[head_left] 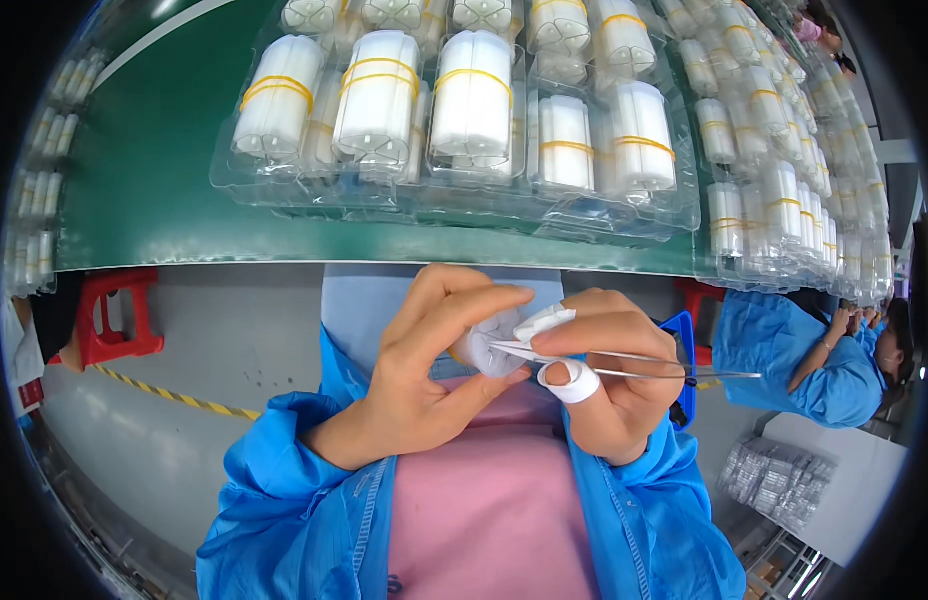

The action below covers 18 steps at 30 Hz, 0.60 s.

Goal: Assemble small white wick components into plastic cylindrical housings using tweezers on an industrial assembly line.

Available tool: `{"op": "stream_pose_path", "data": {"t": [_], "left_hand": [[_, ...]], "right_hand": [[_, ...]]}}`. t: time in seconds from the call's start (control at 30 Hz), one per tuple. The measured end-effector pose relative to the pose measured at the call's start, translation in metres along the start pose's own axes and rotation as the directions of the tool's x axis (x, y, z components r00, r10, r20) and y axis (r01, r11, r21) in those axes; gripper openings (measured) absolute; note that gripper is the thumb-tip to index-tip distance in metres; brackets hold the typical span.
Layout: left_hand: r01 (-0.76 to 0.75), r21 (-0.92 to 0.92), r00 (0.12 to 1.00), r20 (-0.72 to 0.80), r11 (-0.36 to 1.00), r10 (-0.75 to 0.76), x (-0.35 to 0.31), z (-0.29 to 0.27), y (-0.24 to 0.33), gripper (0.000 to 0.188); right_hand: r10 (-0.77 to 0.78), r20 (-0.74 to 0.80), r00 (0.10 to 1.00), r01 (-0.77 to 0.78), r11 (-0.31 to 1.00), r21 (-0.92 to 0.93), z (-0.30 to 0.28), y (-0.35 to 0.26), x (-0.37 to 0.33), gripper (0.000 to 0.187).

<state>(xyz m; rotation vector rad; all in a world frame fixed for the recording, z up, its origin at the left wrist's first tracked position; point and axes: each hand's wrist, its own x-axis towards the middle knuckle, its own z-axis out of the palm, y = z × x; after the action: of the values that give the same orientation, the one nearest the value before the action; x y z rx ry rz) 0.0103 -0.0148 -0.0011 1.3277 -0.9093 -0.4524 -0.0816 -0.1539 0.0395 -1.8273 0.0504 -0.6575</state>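
My left hand is closed around a translucent white bundle of rolled tubes, its end turned to the right. Between thumb and fingers of my right hand is a pair of metal tweezers, their pale tips meeting the end of that bundle. White tape wraps the thumb and a finger of this hand. Both hands are over my lap, just short of the table edge. What the tips touch inside the bundle is too small to make out.
On the green table, a clear plastic tray holds several white bundles with yellow bands. More filled trays stand at the right. Red stools and a blue bin are below. A co-worker in blue sits at right.
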Motion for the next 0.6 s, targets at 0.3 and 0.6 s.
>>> {"op": "stream_pose_path", "data": {"t": [0.3, 0.6], "left_hand": [[-0.003, 0.027, 1.000, -0.015, 1.000, 0.003, -0.0004, -0.0005, -0.0007, 0.052], [0.011, 0.026, 1.000, -0.017, 1.000, -0.010, -0.0007, 0.0006, 0.0001, 0.053]], "right_hand": [[-0.014, -0.014, 1.000, 0.014, 1.000, 0.004, 0.0022, 0.0038, -0.0007, 0.020], [-0.005, -0.025, 1.000, 0.006, 0.998, 0.061, 0.0024, 0.0038, -0.0023, 0.015]]}}
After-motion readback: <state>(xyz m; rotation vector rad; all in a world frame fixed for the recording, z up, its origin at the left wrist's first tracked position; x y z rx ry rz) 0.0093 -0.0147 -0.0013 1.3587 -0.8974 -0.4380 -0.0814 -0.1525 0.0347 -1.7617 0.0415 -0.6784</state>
